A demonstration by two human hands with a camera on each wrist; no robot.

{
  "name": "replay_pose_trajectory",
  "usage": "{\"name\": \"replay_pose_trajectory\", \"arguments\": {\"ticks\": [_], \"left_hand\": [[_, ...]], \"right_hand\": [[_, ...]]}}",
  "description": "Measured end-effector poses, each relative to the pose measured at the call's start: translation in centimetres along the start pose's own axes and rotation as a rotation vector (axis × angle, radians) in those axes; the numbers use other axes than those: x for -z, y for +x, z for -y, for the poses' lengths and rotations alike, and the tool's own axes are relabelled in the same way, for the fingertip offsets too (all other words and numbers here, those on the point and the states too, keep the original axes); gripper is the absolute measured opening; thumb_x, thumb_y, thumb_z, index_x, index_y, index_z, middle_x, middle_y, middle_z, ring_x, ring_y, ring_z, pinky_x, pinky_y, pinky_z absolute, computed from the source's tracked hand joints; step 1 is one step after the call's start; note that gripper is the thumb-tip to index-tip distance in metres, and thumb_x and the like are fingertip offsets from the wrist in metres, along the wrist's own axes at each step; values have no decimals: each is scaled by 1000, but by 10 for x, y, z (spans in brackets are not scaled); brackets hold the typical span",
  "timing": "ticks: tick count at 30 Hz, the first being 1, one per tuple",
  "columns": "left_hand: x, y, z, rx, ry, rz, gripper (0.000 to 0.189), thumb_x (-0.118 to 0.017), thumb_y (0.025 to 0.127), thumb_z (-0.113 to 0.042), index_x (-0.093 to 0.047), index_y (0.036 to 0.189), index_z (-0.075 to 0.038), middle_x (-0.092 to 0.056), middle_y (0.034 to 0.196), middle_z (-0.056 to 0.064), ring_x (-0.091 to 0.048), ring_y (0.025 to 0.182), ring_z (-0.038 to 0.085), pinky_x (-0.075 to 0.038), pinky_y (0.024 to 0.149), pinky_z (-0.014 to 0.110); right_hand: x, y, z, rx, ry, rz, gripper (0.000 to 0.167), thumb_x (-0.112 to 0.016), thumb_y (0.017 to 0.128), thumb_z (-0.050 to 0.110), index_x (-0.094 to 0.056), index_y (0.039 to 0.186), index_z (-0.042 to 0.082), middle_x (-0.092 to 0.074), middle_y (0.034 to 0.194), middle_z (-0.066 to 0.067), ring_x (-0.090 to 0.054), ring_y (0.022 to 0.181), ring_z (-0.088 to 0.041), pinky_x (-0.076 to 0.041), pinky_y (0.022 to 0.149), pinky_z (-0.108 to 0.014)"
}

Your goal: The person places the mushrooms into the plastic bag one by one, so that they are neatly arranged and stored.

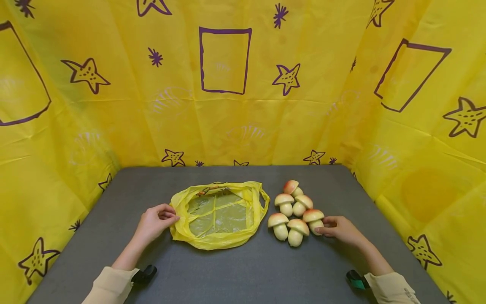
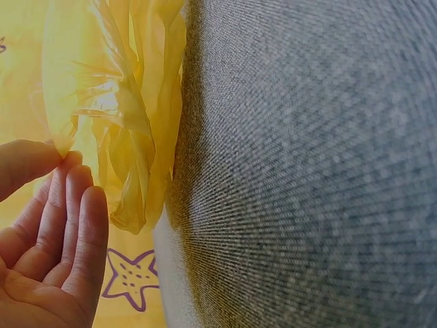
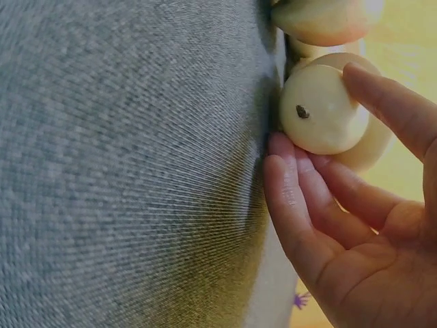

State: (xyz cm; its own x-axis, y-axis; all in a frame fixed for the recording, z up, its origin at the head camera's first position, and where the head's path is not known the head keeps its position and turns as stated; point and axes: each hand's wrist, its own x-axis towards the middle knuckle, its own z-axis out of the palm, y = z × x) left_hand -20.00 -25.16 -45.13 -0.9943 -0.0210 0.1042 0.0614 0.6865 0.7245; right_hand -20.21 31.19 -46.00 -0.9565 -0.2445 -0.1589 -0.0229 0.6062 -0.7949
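A yellow plastic bag (image 1: 214, 242) lies on the table with its mouth spread wide and its clear-looking bottom showing inside. At its left rim, my left hand (image 1: 152, 222) pinches the thin film between thumb and forefinger; the other fingers lie loosely bent below in the left wrist view. To the bag's right stands a cluster of several toy mushrooms (image 1: 284, 199) with cream stems and reddish caps. My right hand (image 1: 341, 230) holds the rightmost mushroom (image 1: 313, 215) by its stem. In the right wrist view, thumb and fingertips sit on opposite sides of the stem's round base (image 3: 324, 109).
The grey cloth-covered table (image 1: 243, 274) reaches back to a yellow curtain (image 1: 243, 126) with purple starfish drawings, which also closes off both sides. Black straps (image 1: 144, 275) sit at both wrists. The other mushrooms stand close beside the held one.
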Motion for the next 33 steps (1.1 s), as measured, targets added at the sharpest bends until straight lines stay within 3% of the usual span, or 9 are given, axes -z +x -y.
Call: {"name": "replay_pose_trajectory", "arguments": {"ticks": [21, 33], "left_hand": [[0, 0, -2, 4, -38, 9, 25, -75, 81, -22, -65, 96, -5, -69, 88, 7, -64, 76, 12, -50, 63, 20], [0, 1, -2, 12, -47, 20, 28, -76, 81, -24, -65, 97, -3, -69, 89, 8, -64, 77, 13, -51, 63, 20]], "right_hand": [[14, -4, 12, -41, 26, -51, 58, -72, 83, 26, -54, 120, -14, -67, 107, -22, -69, 85, -22, -56, 73, -33], [17, -5, 30, -58, 18, -65, 69, -71, 85, 28, -44, 128, -19, -58, 120, -33, -69, 92, -30, -55, 81, -38]]}}
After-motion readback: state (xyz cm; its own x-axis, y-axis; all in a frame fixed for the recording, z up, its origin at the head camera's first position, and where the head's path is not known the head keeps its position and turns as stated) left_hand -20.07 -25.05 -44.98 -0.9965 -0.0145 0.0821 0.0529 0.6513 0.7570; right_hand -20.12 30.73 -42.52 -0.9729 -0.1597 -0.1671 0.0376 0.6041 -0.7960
